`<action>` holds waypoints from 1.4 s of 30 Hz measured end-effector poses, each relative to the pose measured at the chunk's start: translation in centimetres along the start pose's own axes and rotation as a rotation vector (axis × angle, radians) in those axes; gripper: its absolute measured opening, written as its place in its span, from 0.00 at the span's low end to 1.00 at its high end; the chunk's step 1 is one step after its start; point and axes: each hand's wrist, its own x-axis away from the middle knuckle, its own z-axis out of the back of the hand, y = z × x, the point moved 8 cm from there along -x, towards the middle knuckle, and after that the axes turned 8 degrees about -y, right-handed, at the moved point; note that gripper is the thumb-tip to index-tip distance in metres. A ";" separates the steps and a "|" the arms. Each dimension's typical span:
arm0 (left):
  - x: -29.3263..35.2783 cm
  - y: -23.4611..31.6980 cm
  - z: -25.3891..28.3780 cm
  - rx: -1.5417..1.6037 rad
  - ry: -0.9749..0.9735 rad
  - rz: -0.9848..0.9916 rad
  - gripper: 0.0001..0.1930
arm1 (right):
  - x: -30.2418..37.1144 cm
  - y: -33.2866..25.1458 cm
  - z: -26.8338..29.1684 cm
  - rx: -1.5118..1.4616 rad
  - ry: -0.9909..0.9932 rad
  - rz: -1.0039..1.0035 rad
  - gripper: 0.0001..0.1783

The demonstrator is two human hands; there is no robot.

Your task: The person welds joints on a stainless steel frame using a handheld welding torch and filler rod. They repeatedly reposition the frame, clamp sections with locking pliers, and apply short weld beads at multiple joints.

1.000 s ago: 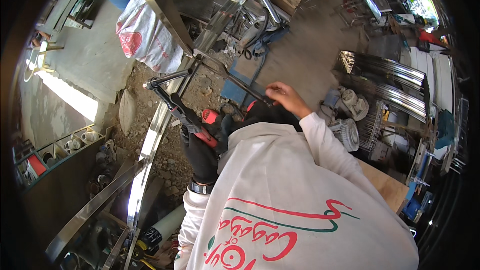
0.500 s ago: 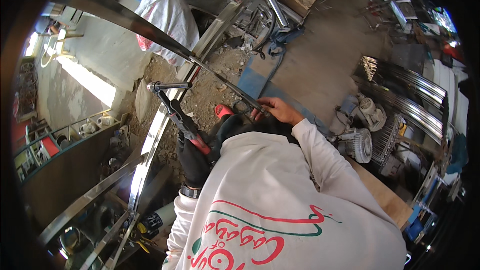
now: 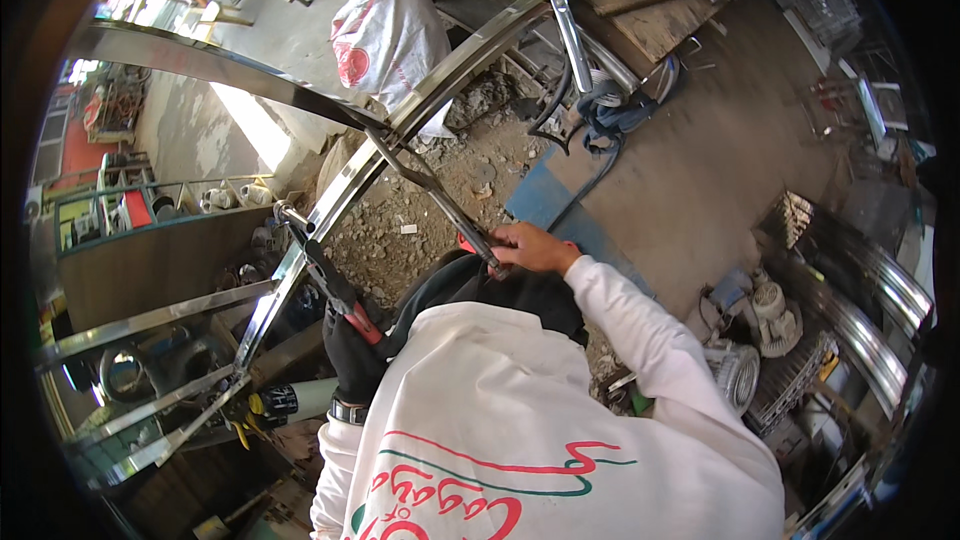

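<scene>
My left hand [image 3: 352, 355], in a black glove, is closed around the black-and-red grip of a hammer [image 3: 328, 282]. The hammer's metal head is up beside a shiny metal frame [image 3: 345, 185]. My bare right hand [image 3: 538, 248] grips the near end of a long, dark metal tool [image 3: 440, 195]; its exact kind is unclear. That tool slants away to the left, and its far end meets the frame where a side bar [image 3: 230, 75] joins the long rail. Dark clothing on my lap lies under both hands.
Rubble covers the ground [image 3: 400, 240] below the frame. A white sack [image 3: 390, 30] stands beyond the rail. A hammer-like tool [image 3: 650, 0] lies on a board at the top. Motors [image 3: 770, 320] and ribbed metal strips [image 3: 850, 290] are on the right, and a blue sheet [image 3: 550, 190] lies ahead.
The view has shifted, so the frame sits lower and more to the left. The hammer's head has come closer to the rail and turned. The right hand keeps its grip on the long tool.
</scene>
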 end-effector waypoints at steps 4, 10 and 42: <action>2.5 -1.2 0.1 -0.232 0.007 -0.047 0.08 | -0.5 1.3 1.4 0.249 -0.083 0.096 0.09; 1.7 0.8 -4.2 -0.318 -0.004 -0.204 0.12 | 4.2 0.2 1.4 -0.061 -0.023 0.105 0.09; -10.5 3.5 -35.0 -0.223 -0.689 0.211 0.09 | 26.4 -24.5 36.5 0.111 0.960 0.310 0.09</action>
